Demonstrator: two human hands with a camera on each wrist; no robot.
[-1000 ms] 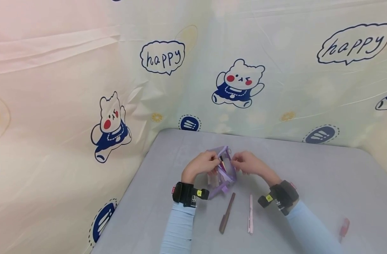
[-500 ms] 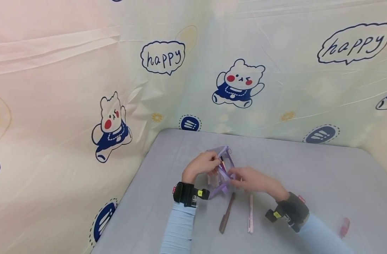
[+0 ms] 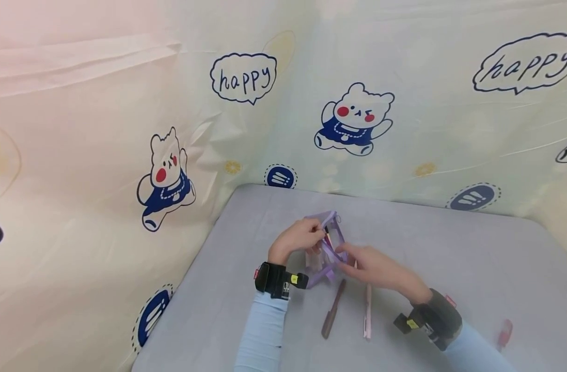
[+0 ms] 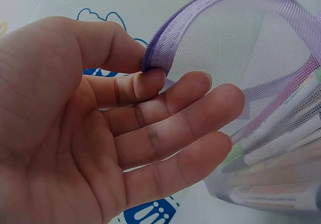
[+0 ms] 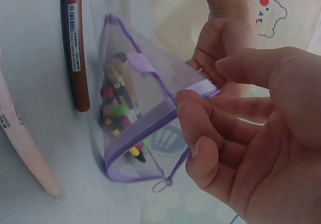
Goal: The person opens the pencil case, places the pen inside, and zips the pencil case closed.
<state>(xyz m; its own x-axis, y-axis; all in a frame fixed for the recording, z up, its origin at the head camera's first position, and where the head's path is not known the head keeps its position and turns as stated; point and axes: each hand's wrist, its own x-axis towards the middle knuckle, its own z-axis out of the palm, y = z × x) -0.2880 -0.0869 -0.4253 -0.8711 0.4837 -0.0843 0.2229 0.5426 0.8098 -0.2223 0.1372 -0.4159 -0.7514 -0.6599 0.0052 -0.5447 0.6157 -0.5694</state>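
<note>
A purple-edged mesh pencil case (image 5: 140, 133) stands with its zip undone, and several pens (image 5: 120, 101) show through the mesh. My left hand (image 3: 296, 240) pinches the zipped edge of the case between thumb and index finger. The other left fingers (image 4: 200, 116) lie extended along the mesh in the left wrist view. At the near right side of the opening is my right hand (image 3: 374, 266), thumb apart from its bent fingers. Those fingertips (image 5: 188, 101) lie at the zip edge in the right wrist view; whether they touch it I cannot tell.
On the grey table (image 3: 427, 243), a brown pen (image 3: 332, 312) and a pale pink pen (image 3: 367, 315) lie in front of the case. A red-handled item (image 3: 505, 331) lies at the right. A printed curtain (image 3: 418, 113) rises behind the table.
My right hand has come from the far right side of the opening toward me, to its near edge. The left hand keeps its pinch. The head view has shifted slightly.
</note>
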